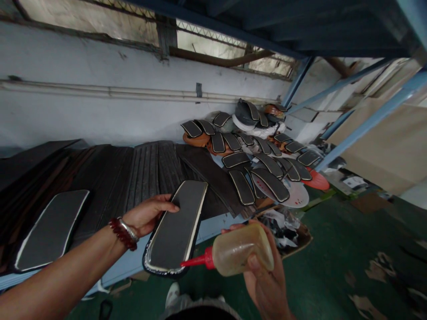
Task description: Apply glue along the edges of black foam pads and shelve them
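Two hands at work: our left hand [147, 217] curls around the edge of a black foam pad [175, 226] held up, while our right hand [263, 271] wraps a squeeze bottle [242, 250], its red nozzle [193, 261] touching the pad's pale rim [196, 222].

We can't read any text, label, brand or number in this view: the plastic squeeze bottle [242, 251] carries no marking we can make out, and the small printed white sheet [353, 182] at far right is too small and blurred.
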`<move>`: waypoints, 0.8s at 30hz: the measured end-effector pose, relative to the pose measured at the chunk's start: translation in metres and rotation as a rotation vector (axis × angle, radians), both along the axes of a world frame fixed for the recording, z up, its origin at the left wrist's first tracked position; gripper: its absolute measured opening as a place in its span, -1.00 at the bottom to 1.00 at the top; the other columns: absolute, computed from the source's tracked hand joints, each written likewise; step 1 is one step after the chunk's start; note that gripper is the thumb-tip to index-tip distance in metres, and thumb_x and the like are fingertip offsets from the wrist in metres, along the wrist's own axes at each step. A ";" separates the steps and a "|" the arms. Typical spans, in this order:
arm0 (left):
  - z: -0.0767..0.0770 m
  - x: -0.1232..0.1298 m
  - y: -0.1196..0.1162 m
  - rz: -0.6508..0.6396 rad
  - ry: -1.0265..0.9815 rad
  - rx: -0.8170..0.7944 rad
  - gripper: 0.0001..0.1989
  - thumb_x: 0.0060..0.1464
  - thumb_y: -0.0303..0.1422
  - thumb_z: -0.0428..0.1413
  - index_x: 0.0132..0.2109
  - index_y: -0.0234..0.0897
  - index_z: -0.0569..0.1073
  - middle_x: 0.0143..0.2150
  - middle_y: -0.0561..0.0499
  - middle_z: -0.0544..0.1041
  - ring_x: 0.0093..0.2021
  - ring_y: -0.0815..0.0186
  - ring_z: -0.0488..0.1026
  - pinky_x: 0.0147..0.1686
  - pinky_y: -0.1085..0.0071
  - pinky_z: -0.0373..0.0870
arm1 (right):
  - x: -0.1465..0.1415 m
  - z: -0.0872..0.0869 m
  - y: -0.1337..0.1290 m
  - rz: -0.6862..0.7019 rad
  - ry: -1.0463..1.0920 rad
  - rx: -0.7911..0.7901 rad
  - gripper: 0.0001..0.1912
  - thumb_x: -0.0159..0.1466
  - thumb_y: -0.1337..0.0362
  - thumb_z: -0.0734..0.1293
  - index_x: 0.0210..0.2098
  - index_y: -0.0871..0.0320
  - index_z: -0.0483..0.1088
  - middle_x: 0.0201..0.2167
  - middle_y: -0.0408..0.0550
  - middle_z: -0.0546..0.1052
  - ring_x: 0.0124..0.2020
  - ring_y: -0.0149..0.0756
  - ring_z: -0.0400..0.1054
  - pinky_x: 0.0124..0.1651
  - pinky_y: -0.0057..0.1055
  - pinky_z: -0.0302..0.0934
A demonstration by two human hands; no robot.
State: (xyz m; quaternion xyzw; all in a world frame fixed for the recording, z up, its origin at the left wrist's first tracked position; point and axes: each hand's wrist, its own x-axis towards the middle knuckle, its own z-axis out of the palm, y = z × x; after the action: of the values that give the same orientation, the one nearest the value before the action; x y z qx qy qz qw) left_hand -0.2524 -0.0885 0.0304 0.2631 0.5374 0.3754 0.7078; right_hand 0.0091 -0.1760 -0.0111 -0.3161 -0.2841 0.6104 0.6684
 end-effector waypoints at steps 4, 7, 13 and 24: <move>-0.003 0.000 -0.001 0.076 0.029 -0.006 -0.75 -0.26 -0.56 0.32 -0.31 -0.36 0.54 -0.46 -0.06 0.67 -0.48 0.21 0.60 -0.42 0.34 0.57 | -0.003 -0.012 0.004 0.160 0.065 -0.083 -0.53 0.16 0.10 0.55 0.01 0.04 0.43 -0.12 0.08 0.55 -0.08 0.03 0.48 -0.19 -0.15 0.46; -0.007 0.003 -0.003 0.089 0.012 0.012 -0.76 -0.20 -0.55 0.32 -0.28 -0.35 0.54 -0.42 -0.06 0.68 -0.43 0.22 0.62 -0.38 0.36 0.58 | -0.004 -0.012 0.019 0.279 0.193 -0.295 -0.58 0.15 0.04 0.56 -0.15 0.14 0.48 -0.20 0.08 0.59 -0.15 0.03 0.51 -0.21 -0.14 0.48; -0.011 0.022 -0.014 0.039 -0.076 0.035 -0.75 -0.22 -0.54 0.31 -0.30 -0.32 0.50 -0.37 -0.08 0.69 -0.38 0.18 0.63 -0.29 0.32 0.58 | 0.006 0.006 0.071 0.021 0.138 -0.089 -0.66 0.16 0.16 0.56 -0.19 0.14 0.44 -0.29 -0.08 0.54 -0.33 -0.22 0.48 -0.48 -0.44 0.38; -0.005 0.049 -0.030 -0.063 -0.097 0.044 -0.69 -0.30 -0.54 0.28 -0.28 -0.30 0.51 -0.42 -0.01 0.66 -0.40 0.15 0.62 -0.31 0.29 0.55 | 0.011 0.005 0.106 -0.152 -0.274 0.207 -0.48 0.21 0.12 0.52 0.06 0.04 0.30 -0.19 -0.09 0.44 -0.31 -0.22 0.41 -0.50 -0.42 0.37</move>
State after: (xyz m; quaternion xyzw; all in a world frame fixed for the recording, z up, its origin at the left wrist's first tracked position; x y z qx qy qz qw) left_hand -0.2034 -0.1182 0.0258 0.2768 0.4856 0.3768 0.7386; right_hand 0.0198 -0.0701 -0.0060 -0.3463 -0.4092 0.4767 0.6966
